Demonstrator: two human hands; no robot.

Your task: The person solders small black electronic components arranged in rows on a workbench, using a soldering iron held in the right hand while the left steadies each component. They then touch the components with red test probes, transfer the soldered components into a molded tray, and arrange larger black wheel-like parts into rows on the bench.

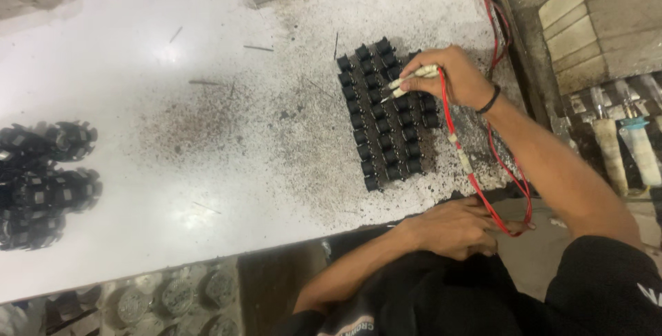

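Left hand (452,229) idle — right hand (455,74) on probes (412,81)

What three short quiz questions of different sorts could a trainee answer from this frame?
1. True or false: the right hand holds a pair of pale probe tips over the block of small black parts.
2. Multiple choice: where does the left hand rest? A) on the black parts B) at the near edge of the white table, by the lap C) on the round black toothed parts
3. What colour are the wires that run from the probe tips?

Key: 1 true; 2 B; 3 red.
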